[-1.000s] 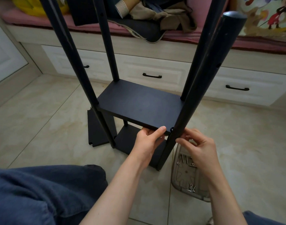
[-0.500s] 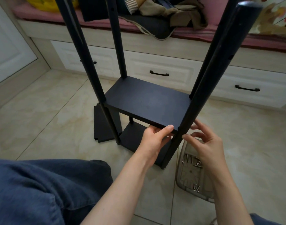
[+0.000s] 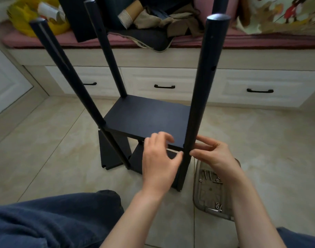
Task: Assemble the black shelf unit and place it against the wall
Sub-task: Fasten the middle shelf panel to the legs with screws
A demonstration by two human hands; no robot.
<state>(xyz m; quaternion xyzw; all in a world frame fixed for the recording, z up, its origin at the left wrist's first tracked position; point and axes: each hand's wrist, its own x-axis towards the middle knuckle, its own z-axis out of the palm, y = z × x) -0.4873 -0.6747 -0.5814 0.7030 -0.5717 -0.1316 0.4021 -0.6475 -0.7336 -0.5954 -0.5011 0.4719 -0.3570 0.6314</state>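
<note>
The left hand grips a matte black shelf board; the right hand pinches the round black post. Seemingly fastening this corner; next needs careful screw alignment.

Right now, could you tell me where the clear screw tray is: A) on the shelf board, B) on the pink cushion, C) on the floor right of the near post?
C: the clear screw tray lies on the tiled floor just right of the near post, partly hidden by the right hand.

The left hand is motion-blurred; the far right pole runs off the top edge.
</note>
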